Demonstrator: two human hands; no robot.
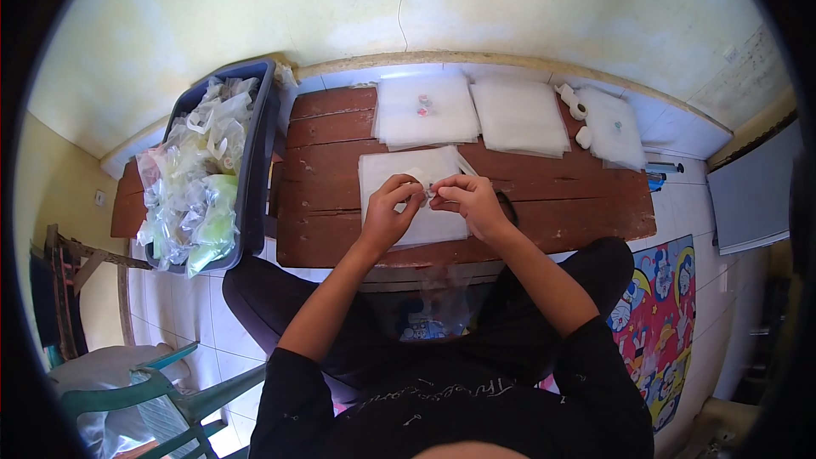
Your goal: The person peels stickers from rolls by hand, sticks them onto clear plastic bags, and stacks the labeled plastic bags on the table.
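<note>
My left hand point(393, 211) and my right hand point(473, 206) meet over a stack of translucent plastic sheets point(378, 172) near the front of the brown wooden table point(561, 208). Fingertips and thumbs of both hands are pinched together around something small and whitish point(429, 193), too small to name. A thin white strip or edge shows just behind my right hand. Beside that hand, a dark round object point(508, 206) is partly hidden.
More translucent stacks point(518, 116) lie along the table's back, with white rolls point(571, 102) between two of them. A dark bin point(259, 144) full of plastic bags point(200, 153) stands left. A green chair point(183, 404) is lower left, a colourful mat point(659, 331) right.
</note>
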